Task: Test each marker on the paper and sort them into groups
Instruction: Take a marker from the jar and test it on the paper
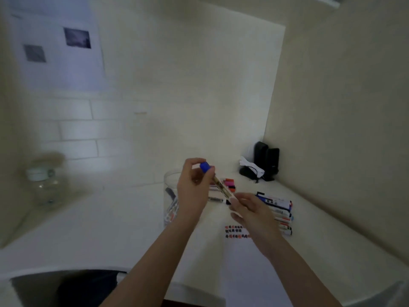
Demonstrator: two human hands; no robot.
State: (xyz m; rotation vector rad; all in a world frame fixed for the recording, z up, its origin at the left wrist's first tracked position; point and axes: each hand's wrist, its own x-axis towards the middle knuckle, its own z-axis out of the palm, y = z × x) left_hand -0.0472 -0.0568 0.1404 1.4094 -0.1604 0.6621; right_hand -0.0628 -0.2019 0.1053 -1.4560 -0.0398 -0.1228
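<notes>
A white table [124,220] sits in a corner of pale walls. Above it, a white-barrelled marker with a blue cap [218,183] slants between both hands: the left hand [194,187] is raised, fingers curled, pinching the blue cap end, while the right hand [250,209], lower and nearer, grips the barrel's other end. Below lie a scribbled white paper [239,251], a row of markers [281,212] to the right, and a clear jar [171,196] behind the left hand.

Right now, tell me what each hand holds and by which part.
Both hold one marker. The left hand pinches its blue cap at the upper end; the right hand grips the lower end of the barrel.
</notes>
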